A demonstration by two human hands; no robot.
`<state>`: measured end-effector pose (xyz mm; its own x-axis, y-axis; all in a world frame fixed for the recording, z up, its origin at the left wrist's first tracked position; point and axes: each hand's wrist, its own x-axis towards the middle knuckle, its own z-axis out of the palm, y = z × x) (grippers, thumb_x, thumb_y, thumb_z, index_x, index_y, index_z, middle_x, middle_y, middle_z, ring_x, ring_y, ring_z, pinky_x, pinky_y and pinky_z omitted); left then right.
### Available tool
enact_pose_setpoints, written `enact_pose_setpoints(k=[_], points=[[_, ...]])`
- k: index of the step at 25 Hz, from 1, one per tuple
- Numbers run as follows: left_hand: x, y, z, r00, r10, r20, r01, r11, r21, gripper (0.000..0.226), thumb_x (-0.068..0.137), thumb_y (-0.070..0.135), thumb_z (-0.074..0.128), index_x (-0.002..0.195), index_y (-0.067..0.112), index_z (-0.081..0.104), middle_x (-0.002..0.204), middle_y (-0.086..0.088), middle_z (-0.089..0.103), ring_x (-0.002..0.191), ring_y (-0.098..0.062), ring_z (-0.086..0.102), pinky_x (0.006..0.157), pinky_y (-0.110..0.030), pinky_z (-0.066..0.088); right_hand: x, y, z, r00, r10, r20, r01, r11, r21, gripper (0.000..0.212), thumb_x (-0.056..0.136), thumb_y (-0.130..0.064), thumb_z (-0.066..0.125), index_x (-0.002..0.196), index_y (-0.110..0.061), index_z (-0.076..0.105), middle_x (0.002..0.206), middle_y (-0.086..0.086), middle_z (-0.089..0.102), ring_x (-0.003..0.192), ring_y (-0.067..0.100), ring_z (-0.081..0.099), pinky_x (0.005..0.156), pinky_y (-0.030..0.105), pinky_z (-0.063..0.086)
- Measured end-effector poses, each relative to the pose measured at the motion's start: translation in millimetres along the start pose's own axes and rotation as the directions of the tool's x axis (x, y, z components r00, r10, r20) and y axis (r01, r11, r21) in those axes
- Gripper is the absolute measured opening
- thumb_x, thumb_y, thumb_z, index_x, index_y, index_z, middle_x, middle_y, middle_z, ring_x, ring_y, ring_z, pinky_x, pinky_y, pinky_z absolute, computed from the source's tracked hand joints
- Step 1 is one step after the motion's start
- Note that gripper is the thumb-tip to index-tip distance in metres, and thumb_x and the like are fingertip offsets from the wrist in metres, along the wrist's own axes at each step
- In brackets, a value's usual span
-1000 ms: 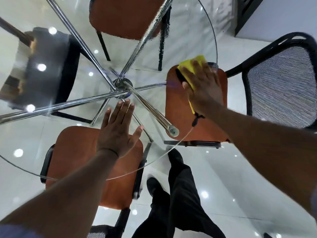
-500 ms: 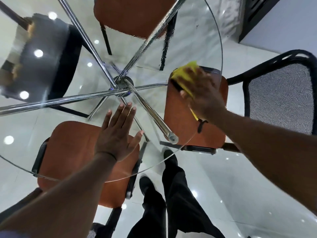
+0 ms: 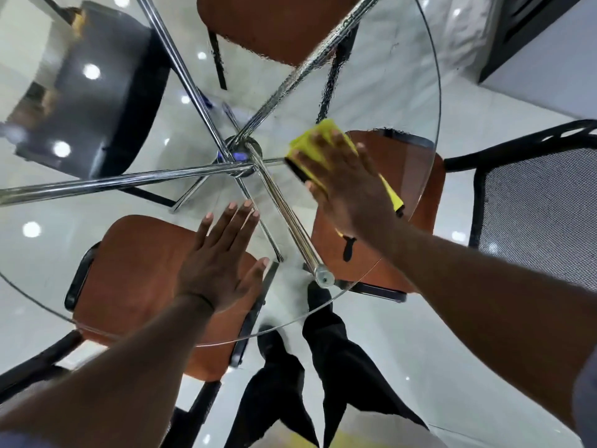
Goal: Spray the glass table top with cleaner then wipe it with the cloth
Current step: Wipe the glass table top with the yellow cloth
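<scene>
Head view: left hand (image 3: 223, 263) flat, empty, on the round glass bench (image 3: 58, 253); right hand (image 3: 347, 189), also flat, presses one yellow cloth (image 3: 311, 140); three orange seats (image 3: 135, 273) below.

Yellow cloth (image 3: 318, 137) flat on round clear glass table top (image 3: 403, 92), right of centre

surface: round glass table top (image 3: 403, 92) | on it: yellow cloth (image 3: 311, 145) under right hand (image 3: 349, 185); left hand (image 3: 219, 263) flat

Cloth (image 3: 310, 147) under right hand (image 3: 345, 185), on glass table top (image 3: 416, 92).
</scene>
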<state>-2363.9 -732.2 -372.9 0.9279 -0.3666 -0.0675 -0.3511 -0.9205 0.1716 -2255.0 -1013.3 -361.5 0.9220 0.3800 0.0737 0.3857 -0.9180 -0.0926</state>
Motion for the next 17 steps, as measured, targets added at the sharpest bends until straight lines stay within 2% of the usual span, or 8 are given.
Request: enact_pose_setpoints(k=[4,6,9,11,12,13,15,17], points=[[0,2,0,1.000,-0.004,0.002,0.004,1.000,-0.003,0.080,0.099,0.059,0.041,0.164,0.014,0.025,0.173,-0.003,0.016,0.160,-0.025,0.015,0.127,-0.055,0.017,-25,25,-10,0.837,0.547,-0.006,-0.540,0.829,0.144,0.055,0.113,-0.053,0.034,0.168,-0.048,0.023,0.181,-0.003,0.014,0.167,0.029,0.010,0.131,0.061,0.017],[1,2,-1,1.000,-0.004,-0.001,0.004,1.000,0.003,0.081,0.099,0.058,0.043,0.164,0.014,0.025,0.173,-0.004,0.017,0.160,-0.025,0.015,0.127,-0.056,0.017,-41,8,-9,0.796,0.605,-0.019,-0.602,0.794,0.081,0.056,0.114,-0.051,0.033,0.169,-0.043,0.025,0.180,0.003,0.017,0.166,0.033,0.013,0.130,0.063,0.020],[3,-2,0,1.000,0.006,0.003,-0.006,1.000,0.000,0.081,0.098,0.058,0.045,0.164,0.013,0.025,0.173,-0.005,0.017,0.160,-0.026,0.016,0.127,-0.056,0.017,-41,-6,-7,0.992,0.118,0.034,-0.118,0.993,0.010,0.057,0.113,-0.045,0.041,0.168,-0.039,0.030,0.179,0.005,0.023,0.165,0.036,0.020,0.128,0.062,0.023],[2,-2,0,1.000,0.001,-0.005,-0.001,1.000,0.003,0.081,0.098,0.057,0.047,0.164,0.013,0.026,0.173,-0.005,0.018,0.160,-0.026,0.018,0.127,-0.057,0.018,-13,28,-7,0.931,-0.325,0.166,0.329,0.944,0.003,0.058,0.112,-0.047,0.039,0.168,-0.044,0.026,0.180,0.000,0.020,0.166,0.033,0.016,0.129,0.061,0.022],[1,-1,0,1.000,0.002,-0.008,-0.002,1.000,0.002,0.081,0.098,0.056,0.047,0.164,0.013,0.027,0.173,-0.005,0.019,0.159,-0.026,0.018,0.127,-0.057,0.018,4,48,-9,0.909,-0.371,0.189,0.378,0.926,-0.006,0.058,0.113,-0.048,0.038,0.168,-0.046,0.024,0.180,-0.001,0.018,0.166,0.032,0.015,0.129,0.061,0.023],[1,-1,0,1.000,0.003,-0.011,-0.003,1.000,0.000,0.081,0.098,0.056,0.048,0.164,0.013,0.026,0.173,-0.005,0.019,0.159,-0.027,0.018,0.126,-0.057,0.019,15,66,-8,0.949,-0.275,0.154,0.281,0.959,-0.020,0.056,0.113,-0.049,0.037,0.168,-0.047,0.024,0.180,-0.001,0.019,0.166,0.031,0.016,0.128,0.061,0.025],[0,0,0,1.000,0.008,-0.010,-0.008,1.000,0.002,0.081,0.098,0.055,0.048,0.164,0.013,0.026,0.173,-0.006,0.019,0.159,-0.027,0.018,0.126,-0.057,0.019,12,75,-7,0.967,0.254,-0.003,-0.254,0.967,0.001,0.054,0.114,-0.053,0.033,0.167,-0.048,0.025,0.179,-0.004,0.020,0.166,0.027,0.017,0.128,0.057,0.027],[0,0,-2,1.000,0.013,-0.014,-0.013,1.000,0.007,0.081,0.098,0.055,0.047,0.163,0.012,0.027,0.172,-0.007,0.019,0.159,-0.027,0.018,0.126,-0.057,0.020,-8,44,-9,0.742,0.670,-0.003,-0.668,0.740,0.081,0.057,0.112,-0.055,0.032,0.168,-0.047,0.024,0.180,-0.003,0.016,0.167,0.028,0.013,0.130,0.058,0.022]])
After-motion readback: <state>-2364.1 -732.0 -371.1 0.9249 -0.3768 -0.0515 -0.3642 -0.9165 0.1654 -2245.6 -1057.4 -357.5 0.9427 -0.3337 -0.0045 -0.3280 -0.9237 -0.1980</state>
